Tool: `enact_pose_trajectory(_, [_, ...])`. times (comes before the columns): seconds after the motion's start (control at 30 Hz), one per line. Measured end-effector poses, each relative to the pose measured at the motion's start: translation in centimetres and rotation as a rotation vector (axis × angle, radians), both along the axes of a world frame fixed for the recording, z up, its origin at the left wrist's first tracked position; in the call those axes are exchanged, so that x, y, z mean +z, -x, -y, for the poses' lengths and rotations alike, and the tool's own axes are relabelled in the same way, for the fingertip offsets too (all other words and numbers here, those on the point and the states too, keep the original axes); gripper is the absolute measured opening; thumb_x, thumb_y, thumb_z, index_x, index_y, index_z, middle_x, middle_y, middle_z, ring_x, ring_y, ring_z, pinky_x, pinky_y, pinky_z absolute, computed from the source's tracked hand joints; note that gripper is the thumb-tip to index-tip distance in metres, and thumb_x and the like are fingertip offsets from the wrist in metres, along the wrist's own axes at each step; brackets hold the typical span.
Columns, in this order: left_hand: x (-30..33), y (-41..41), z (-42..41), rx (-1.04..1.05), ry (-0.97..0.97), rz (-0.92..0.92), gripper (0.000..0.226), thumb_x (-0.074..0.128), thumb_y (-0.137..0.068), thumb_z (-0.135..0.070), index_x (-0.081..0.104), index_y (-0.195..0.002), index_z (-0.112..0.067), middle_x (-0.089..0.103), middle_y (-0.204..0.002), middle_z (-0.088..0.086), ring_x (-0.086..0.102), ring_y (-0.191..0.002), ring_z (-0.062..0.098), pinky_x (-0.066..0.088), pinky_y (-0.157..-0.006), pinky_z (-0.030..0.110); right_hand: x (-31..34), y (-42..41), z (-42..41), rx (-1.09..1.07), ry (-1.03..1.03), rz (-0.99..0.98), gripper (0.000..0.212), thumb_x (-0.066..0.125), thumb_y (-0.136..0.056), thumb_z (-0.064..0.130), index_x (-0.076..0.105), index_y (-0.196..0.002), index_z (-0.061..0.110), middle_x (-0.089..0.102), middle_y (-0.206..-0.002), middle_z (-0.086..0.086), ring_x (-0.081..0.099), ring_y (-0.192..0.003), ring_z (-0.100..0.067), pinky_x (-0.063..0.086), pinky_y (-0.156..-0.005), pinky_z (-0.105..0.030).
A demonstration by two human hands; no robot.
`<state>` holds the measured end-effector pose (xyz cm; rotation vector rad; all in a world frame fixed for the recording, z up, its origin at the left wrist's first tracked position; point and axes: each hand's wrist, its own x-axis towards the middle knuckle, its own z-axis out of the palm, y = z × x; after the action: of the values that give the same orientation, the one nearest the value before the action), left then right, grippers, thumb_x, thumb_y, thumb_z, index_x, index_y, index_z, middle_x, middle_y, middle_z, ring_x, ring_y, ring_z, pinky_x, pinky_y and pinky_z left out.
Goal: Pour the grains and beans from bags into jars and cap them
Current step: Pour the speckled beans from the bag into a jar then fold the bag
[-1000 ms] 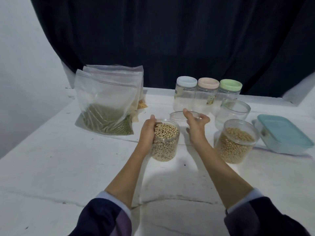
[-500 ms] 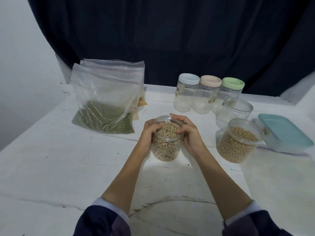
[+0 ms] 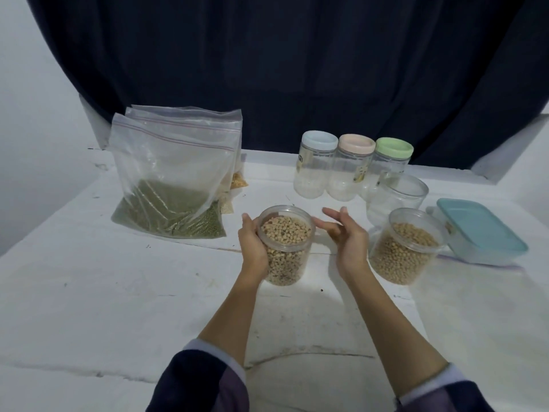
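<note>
While the left hand (image 3: 254, 245) gripped it from the side, fingers curled round the wall, the clear jar of pale beans (image 3: 284, 245) stood near the middle of the white table (image 3: 89, 292), tilted slightly toward the camera. It was a straight-sided transparent plastic jar, filled almost to the top with cream-coloured beans, some marked with dark spots; a clear lid (image 3: 285, 217) sat over its mouth, the beans visible through it. Whether the lid was fully tightened could not be told. The right hand (image 3: 346, 236) was just beside the jar on its right, fingers spread and relaxed, holding nothing; one fingertip lay close to the rim, contact uncertain. To the right stood a second clear jar of tan beans (image 3: 405, 248), uncapped, with an empty clear jar (image 3: 396, 197) just behind it. Further right lay a shallow container with a teal lid (image 3: 481, 230). Along the back stood three clear jars capped in pale blue (image 3: 318, 162), pink (image 3: 353, 165) and green (image 3: 390, 165). At the left rear, a zip bag of green beans (image 3: 169, 185) leaned upright, with further bags (image 3: 236, 185) partly hidden behind it.
</note>
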<state>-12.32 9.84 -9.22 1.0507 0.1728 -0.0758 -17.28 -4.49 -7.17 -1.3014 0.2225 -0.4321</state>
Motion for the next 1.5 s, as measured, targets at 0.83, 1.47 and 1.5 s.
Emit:
enact_pose_trajectory(0.83, [-1.1, 1.2, 0.4, 0.139, -0.061, 0.033, 0.029, 0.036, -0.08, -0.028, 0.055, -0.076, -0.007, 0.054, -0.08, 0.015, 0.054, -0.077, 0.026, 0.046, -0.07, 0.039, 3.0, 2.4, -5.4, 0.036, 1.141, -0.157, 0.076, 0.076, -0.071, 0.049, 0.042, -0.132, 0.019, 0.045, -0.113, 0.004, 0.039, -0.123, -0.014, 0.042, -0.089, -0.028])
enact_pose_trajectory(1.47, [1.5, 11.8, 16.7, -0.004, -0.05, -0.094, 0.058, 0.039, -0.09, -0.009, 0.043, -0.033, -0.018, 0.047, -0.042, -0.009, 0.046, -0.056, 0.018, 0.036, -0.057, 0.03, 9.1, 7.0, 12.6, -0.088, 0.984, -0.16, 0.014, 0.058, -0.093, 0.014, 0.068, -0.099, 0.005, 0.064, -0.092, 0.002, 0.054, -0.089, -0.009, 0.035, -0.065, 0.001])
enact_pose_trajectory(1.5, [1.4, 12.1, 17.0, 0.014, -0.072, -0.09, 0.056, 0.039, -0.091, -0.007, 0.043, -0.036, -0.019, 0.048, -0.044, -0.007, 0.046, -0.056, 0.018, 0.036, -0.056, 0.029, 9.0, 6.7, 13.0, -0.093, 0.993, -0.169, 0.014, 0.057, -0.094, 0.013, 0.068, -0.099, 0.005, 0.064, -0.094, 0.001, 0.053, -0.089, -0.01, 0.036, -0.065, -0.004])
